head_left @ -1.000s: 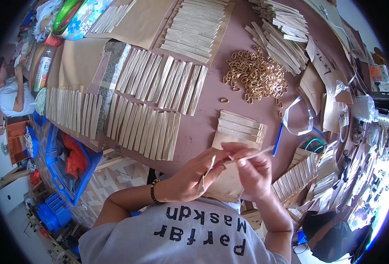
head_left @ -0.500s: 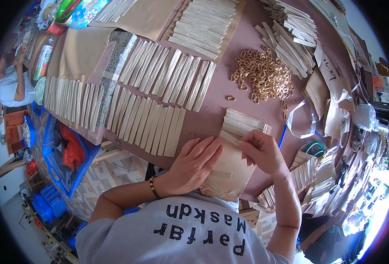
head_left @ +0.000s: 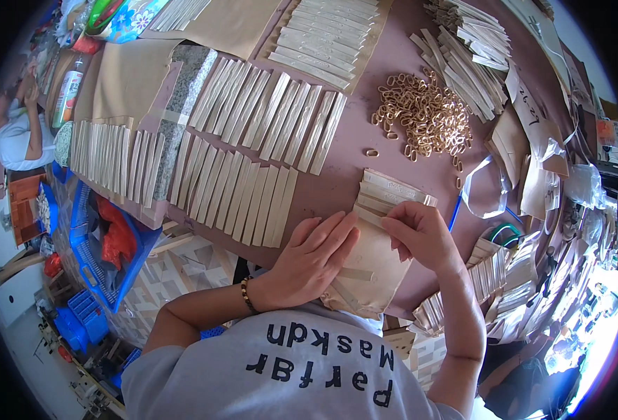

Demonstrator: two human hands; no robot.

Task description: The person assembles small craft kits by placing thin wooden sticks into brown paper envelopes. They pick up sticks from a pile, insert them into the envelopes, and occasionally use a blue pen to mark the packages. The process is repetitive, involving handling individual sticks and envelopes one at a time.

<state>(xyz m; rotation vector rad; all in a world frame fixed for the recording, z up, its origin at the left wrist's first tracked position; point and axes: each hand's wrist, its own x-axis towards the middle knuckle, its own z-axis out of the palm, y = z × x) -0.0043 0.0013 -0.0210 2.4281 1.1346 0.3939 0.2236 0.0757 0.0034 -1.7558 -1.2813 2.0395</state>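
Note:
A tan sheet [head_left: 386, 260] lies at the table's near edge in front of me, with several pale beige strips [head_left: 393, 190] side by side across its far end. My left hand [head_left: 312, 259] rests flat on the sheet's left side, fingers stretched out and holding nothing. My right hand [head_left: 424, 234] is closed in a pinch over the right side, at the end of one beige strip [head_left: 370, 216] lying slantwise below the others; its fingertips partly hide that end. Nearer to me, a short loose strip [head_left: 359, 275] lies on the sheet.
Gold oval rings [head_left: 428, 115] lie heaped beyond the sheet. Rows of beige strips [head_left: 267, 115] cover the table's left, and a strip pile [head_left: 463, 66] lies far right. A blue basket [head_left: 116, 280] stands below the left edge. Another person [head_left: 22, 136] is at far left.
The view has shifted slightly. Both hands stay at the sheet in nearly the same pose, the right still pinching at the slanted strip.

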